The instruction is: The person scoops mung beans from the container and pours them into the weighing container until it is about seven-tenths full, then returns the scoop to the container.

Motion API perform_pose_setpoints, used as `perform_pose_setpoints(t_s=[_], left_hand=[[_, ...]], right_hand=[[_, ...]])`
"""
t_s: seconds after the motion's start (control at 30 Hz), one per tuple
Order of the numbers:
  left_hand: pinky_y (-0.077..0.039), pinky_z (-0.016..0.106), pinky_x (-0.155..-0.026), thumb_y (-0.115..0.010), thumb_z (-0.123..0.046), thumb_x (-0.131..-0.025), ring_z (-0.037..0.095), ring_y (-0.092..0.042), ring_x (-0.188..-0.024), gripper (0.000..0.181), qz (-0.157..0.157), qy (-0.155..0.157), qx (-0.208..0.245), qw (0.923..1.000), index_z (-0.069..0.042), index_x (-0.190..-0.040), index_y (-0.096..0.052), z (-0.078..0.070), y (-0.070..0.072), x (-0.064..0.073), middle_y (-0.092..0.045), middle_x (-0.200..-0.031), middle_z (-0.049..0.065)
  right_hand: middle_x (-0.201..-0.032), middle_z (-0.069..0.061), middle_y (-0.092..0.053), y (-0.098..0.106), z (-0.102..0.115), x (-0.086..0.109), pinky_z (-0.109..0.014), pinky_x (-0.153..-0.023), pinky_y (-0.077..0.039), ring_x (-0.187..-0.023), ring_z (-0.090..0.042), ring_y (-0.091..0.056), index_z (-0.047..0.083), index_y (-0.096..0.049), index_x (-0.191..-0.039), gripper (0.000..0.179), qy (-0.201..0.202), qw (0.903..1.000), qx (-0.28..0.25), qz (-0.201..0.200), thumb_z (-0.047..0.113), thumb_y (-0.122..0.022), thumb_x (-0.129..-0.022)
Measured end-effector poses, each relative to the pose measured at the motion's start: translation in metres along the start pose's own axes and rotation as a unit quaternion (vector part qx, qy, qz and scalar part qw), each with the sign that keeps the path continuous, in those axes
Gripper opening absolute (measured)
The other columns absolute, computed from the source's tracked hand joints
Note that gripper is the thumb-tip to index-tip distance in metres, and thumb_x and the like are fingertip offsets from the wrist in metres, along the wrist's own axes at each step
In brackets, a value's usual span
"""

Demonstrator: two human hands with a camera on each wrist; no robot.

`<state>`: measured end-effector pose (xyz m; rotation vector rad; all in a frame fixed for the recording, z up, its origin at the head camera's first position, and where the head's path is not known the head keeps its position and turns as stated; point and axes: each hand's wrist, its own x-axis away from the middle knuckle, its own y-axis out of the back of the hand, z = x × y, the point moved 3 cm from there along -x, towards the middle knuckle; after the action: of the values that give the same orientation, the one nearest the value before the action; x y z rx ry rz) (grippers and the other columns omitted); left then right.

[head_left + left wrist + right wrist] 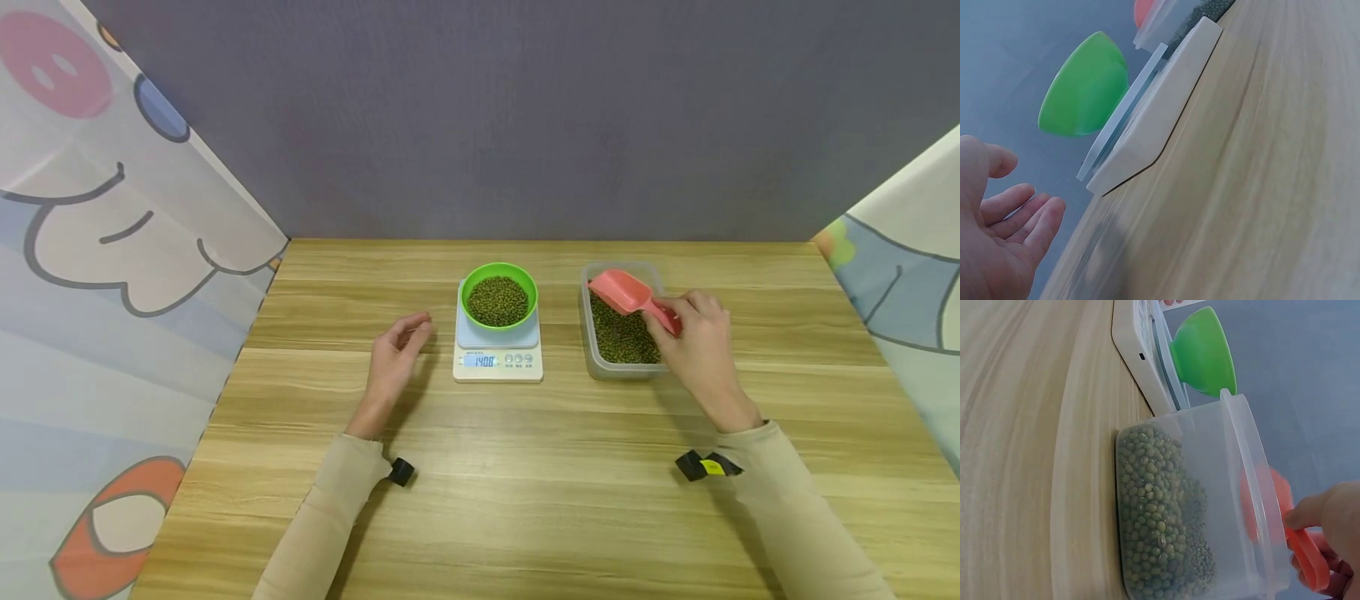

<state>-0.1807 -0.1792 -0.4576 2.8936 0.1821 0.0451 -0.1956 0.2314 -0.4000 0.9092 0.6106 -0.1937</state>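
Observation:
My right hand grips the handle of a pink scoop, whose bowl is over the clear plastic container. Green mung beans fill the lower part of that container. To its left, a green bowl with mung beans in it stands on a white digital kitchen scale, whose display appears to read 140.8. Left of the scale, my left hand hovers with loosely bent fingers and holds nothing. In the left wrist view the same hand is apart from the bowl and scale.
The wood-grain table runs back to a grey upright panel. Cartoon-printed sheets hang at the left and right sides. A dark strap with a small camera sits on each wrist.

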Motion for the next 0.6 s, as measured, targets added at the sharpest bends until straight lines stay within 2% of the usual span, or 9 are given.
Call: perform_pose_setpoints(t_s=[0.27, 0.33, 0.4, 0.53, 0.57, 0.6], left_hand=[[-0.05, 0.037, -0.105, -0.06, -0.031, -0.106, 0.028, -0.064, -0.122, 0.042, 0.001, 0.013, 0.0, 0.9999, -0.002, -0.136, -0.064, 0.002, 0.001, 0.001, -0.065, -0.14, 0.013], [-0.051, 0.034, -0.103, -0.059, -0.029, -0.107, 0.03, -0.063, -0.123, 0.041, 0.003, 0.019, -0.002, 0.9998, -0.001, -0.137, -0.063, -0.001, 0.001, 0.002, -0.064, -0.141, 0.014], [-0.051, 0.026, -0.099, -0.058, -0.025, -0.107, 0.032, -0.063, -0.124, 0.041, 0.006, 0.025, -0.003, 0.9997, 0.002, -0.137, -0.061, -0.011, 0.001, 0.005, -0.063, -0.142, 0.017], [-0.051, 0.019, -0.093, -0.056, -0.017, -0.107, 0.038, -0.062, -0.125, 0.039, 0.012, 0.035, -0.009, 0.9993, 0.008, -0.137, -0.059, -0.031, 0.001, 0.013, -0.061, -0.142, 0.022], [-0.051, 0.018, -0.092, -0.056, -0.017, -0.107, 0.038, -0.062, -0.125, 0.039, 0.012, 0.033, -0.009, 0.9993, 0.008, -0.137, -0.059, -0.034, 0.001, 0.015, -0.061, -0.142, 0.023], [-0.051, 0.018, -0.092, -0.056, -0.017, -0.107, 0.038, -0.062, -0.125, 0.039, 0.011, 0.033, -0.008, 0.9994, 0.008, -0.137, -0.059, -0.032, 0.001, 0.013, -0.061, -0.142, 0.023]], right_hand=[[-0.082, -0.024, -0.063, -0.003, -0.003, 0.004, -0.039, -0.069, -0.025, -0.075, -0.038, -0.051, -0.013, -0.074, -0.095, 0.019, 0.004, 0.9996, 0.016, 0.021, -0.003, -0.082, -0.081], [-0.083, -0.025, -0.064, -0.003, -0.003, 0.004, -0.039, -0.069, -0.026, -0.075, -0.039, -0.052, -0.013, -0.074, -0.094, 0.019, 0.007, 0.9995, 0.018, 0.026, -0.003, -0.083, -0.08], [-0.083, -0.025, -0.063, -0.004, -0.003, 0.005, -0.039, -0.068, -0.025, -0.075, -0.04, -0.052, -0.012, -0.074, -0.093, 0.019, 0.011, 0.9993, 0.02, 0.029, -0.003, -0.083, -0.08], [-0.081, -0.024, -0.062, -0.005, -0.002, 0.005, -0.039, -0.067, -0.024, -0.074, -0.039, -0.052, -0.012, -0.074, -0.091, 0.017, 0.017, 0.999, 0.021, 0.034, -0.003, -0.083, -0.08], [-0.08, -0.023, -0.062, -0.005, -0.002, 0.005, -0.039, -0.067, -0.024, -0.073, -0.039, -0.052, -0.012, -0.074, -0.092, 0.017, 0.019, 0.9989, 0.023, 0.036, -0.002, -0.083, -0.08], [-0.08, -0.023, -0.062, -0.006, -0.001, 0.005, -0.039, -0.067, -0.024, -0.073, -0.039, -0.052, -0.011, -0.074, -0.092, 0.018, 0.019, 0.9987, 0.027, 0.038, -0.001, -0.083, -0.08]])
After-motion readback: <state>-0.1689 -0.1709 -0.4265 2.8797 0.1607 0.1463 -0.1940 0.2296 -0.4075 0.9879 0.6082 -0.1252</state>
